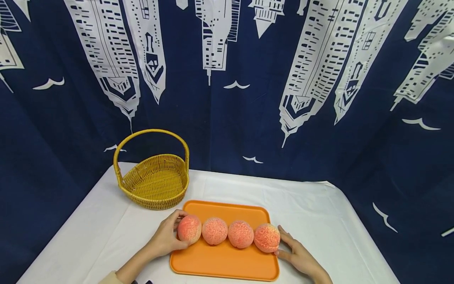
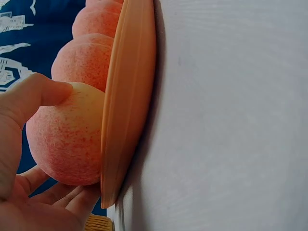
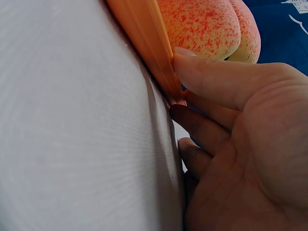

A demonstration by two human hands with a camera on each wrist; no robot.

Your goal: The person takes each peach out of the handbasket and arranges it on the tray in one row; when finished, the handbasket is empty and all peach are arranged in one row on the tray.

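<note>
Several peaches sit in a row across an orange tray (image 1: 223, 262). My left hand (image 1: 169, 236) grips the leftmost peach (image 1: 190, 229), at the tray's left edge. The left wrist view shows the thumb pressed on top of that peach (image 2: 67, 139) and the fingers spread around its far side. At the other end of the row, my right hand (image 1: 299, 254) is beside the rightmost peach (image 1: 267, 238), holding nothing. Seen from the right wrist, its thumb is at the tray's rim (image 3: 161, 57), close to the peach (image 3: 199, 29), with the other fingers loosely bent by the tray's edge.
A yellow wicker basket (image 1: 152, 203) with a tall arched handle stands behind the tray to the left. White cloth covers the table (image 1: 319, 213). Behind it hangs a dark blue curtain (image 1: 220, 118) printed with white buildings and birds.
</note>
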